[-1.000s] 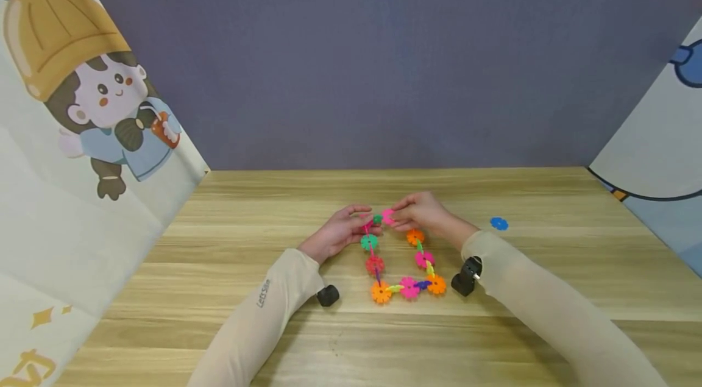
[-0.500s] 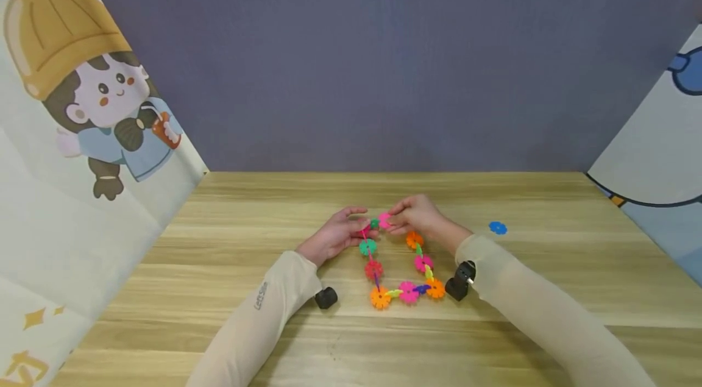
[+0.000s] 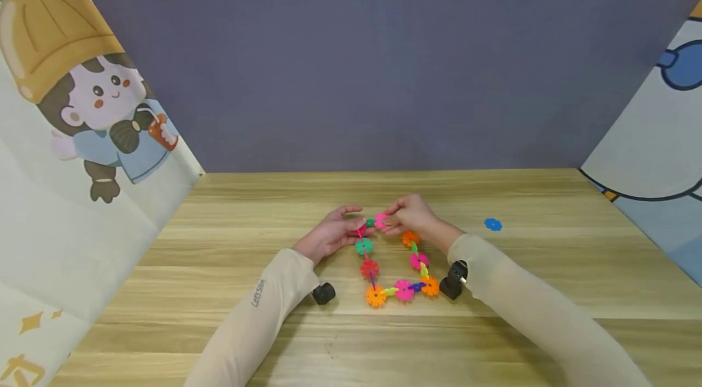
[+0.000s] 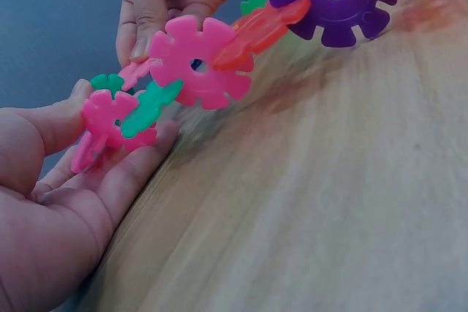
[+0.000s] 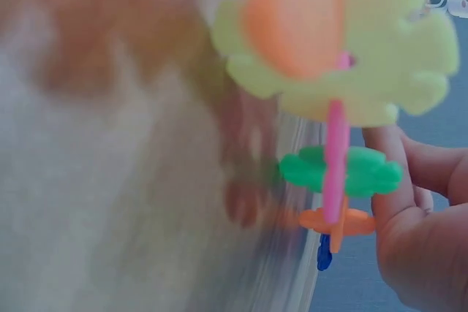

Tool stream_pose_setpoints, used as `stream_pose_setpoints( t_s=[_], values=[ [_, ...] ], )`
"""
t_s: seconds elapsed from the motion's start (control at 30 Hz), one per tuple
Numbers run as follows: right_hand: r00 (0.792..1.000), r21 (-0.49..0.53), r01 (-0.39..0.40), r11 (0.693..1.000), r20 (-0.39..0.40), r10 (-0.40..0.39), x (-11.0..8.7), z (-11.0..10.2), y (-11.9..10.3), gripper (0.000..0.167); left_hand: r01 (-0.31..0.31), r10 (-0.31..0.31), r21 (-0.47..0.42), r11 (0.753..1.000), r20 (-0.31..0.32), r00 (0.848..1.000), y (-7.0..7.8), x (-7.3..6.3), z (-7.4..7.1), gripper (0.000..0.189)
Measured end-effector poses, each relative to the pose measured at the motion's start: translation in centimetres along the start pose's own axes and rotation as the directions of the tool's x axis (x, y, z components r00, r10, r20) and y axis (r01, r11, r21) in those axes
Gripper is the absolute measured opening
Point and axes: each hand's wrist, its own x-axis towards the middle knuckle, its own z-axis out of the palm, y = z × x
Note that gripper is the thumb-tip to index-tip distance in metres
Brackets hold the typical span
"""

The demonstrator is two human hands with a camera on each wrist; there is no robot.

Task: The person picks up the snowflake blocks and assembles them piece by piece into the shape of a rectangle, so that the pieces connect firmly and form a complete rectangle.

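A chain of interlocked plastic snowflake discs (image 3: 404,290) forms a nearly closed four-sided loop in the head view. At its far left corner, my left hand (image 3: 331,234) holds a pink disc (image 4: 107,111) between thumb and fingers. My right hand (image 3: 415,215) pinches another pink disc (image 3: 380,220), with a green disc (image 3: 370,222) joined between the two. An orange disc (image 3: 410,239) ends the right side of the chain, just below my right hand and apart from the pinched disc. In the right wrist view, a yellow disc (image 5: 380,100) and a green one (image 5: 365,171) hide part of the work.
A single blue disc (image 3: 493,224) lies loose on the wooden table (image 3: 263,204), right of my right hand. A dark blue-grey wall (image 3: 384,58) rises behind the table. Printed panels stand at the left and right.
The head view has shifted slightly. My right wrist has come a little to the left, and the held discs sit slightly lower. Both hands keep their hold.
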Motion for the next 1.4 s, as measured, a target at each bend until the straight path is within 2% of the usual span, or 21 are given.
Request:
stream_pose_setpoints(
  t_s=[0.2,0.33,0.47,0.57,0.67,0.77,0.93,1.1,1.27,1.4],
  values=[
    [1.0,0.012,-0.005,1.0,-0.002,0.005,-0.7,0.9,0.4,0.023,0.012,-0.014,0.025,1.0,0.049,0.999,-0.2,-0.8,-0.3,0.05],
    [0.999,-0.023,0.001,1.0,0.038,0.0,-1.3,1.4,0.6,0.024,0.028,-0.031,0.037,0.999,0.077,0.997,-0.4,-1.3,-0.6,0.046],
    [0.99,-0.08,0.008,0.997,0.142,0.004,-1.8,1.3,0.6,0.029,0.047,-0.051,0.043,0.998,0.085,0.995,-0.6,-1.8,-0.7,0.044],
    [0.975,-0.065,0.004,0.998,0.221,0.011,-2.1,0.5,0.4,0.037,0.04,-0.045,0.057,0.998,0.098,0.994,-0.6,-1.9,-0.7,0.045],
    [0.967,-0.032,0.018,0.999,0.255,-0.01,-2.4,-0.8,0.0,0.045,0.026,-0.033,0.063,0.998,0.115,0.993,-0.5,-2.0,-0.7,0.045],
    [0.965,-0.02,0.045,0.999,0.258,-0.038,-2.8,-2.4,-0.4,0.051,0.017,-0.027,0.076,0.997,0.127,0.991,-0.5,-2.1,-0.8,0.044],
    [0.972,-0.035,0.07,0.997,0.227,-0.06,-3.6,-5.3,-0.2,0.054,0.006,-0.019,0.096,0.995,0.132,0.991,-0.6,-2.2,-1.0,0.043],
    [0.98,-0.058,0.096,0.994,0.179,-0.084,-4.9,-8.9,0.5,0.057,-0.005,-0.005,0.076,0.997,0.129,0.992,-0.9,-2.0,-1.0,0.047],
    [0.987,-0.156,0.103,0.982,0.136,-0.081,-6.1,-12.2,1.2,0.058,0.003,-0.01,0.056,0.998,0.12,0.993,-0.8,-2.2,-0.8,0.052],
    [0.992,-0.262,0.084,0.961,0.112,-0.056,-6.8,-14.2,1.7,0.059,0.007,-0.012,0.044,0.999,0.109,0.994,-0.6,-2.4,-0.7,0.055]
  ],
)
